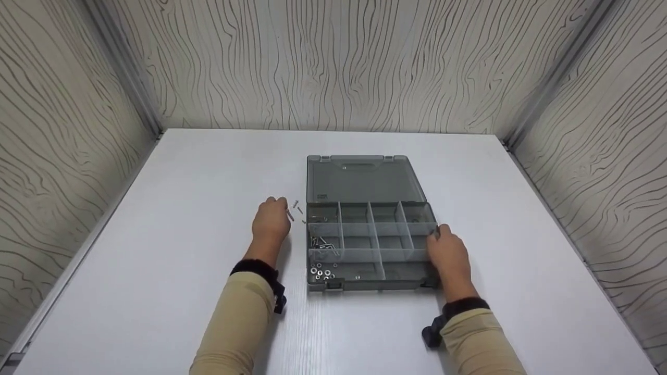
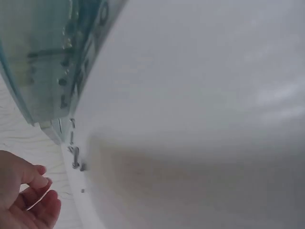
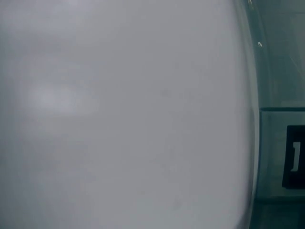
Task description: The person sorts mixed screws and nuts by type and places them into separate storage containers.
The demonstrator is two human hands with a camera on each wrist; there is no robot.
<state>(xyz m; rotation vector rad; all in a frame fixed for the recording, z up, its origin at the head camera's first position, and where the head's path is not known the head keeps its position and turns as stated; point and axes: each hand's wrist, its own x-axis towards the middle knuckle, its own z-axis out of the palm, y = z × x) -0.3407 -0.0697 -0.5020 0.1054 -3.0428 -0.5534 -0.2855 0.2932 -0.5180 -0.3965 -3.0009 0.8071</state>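
Observation:
A smoky see-through organizer box (image 1: 372, 285) lies on the white table with its lid (image 1: 365, 182) laid back. My right hand (image 1: 451, 255) grips its right edge; the right wrist view catches the box wall but none of the fingers. Left of the box, my left hand (image 1: 271, 220) hovers beside a few loose screws (image 1: 299, 210). In the left wrist view its fingers (image 2: 40, 214) curl loosely, the thumb close against the index finger, with nothing showing between them. More screws (image 1: 324, 245) lie in a left compartment, and nuts (image 1: 320, 271) in the front left one.
The white table (image 1: 172, 250) runs out to patterned panels (image 1: 333, 67) at the back and both sides. Thin dividers (image 1: 383, 255) split the box into several compartments. A small metal piece (image 1: 357, 277) sits near the front wall of the box.

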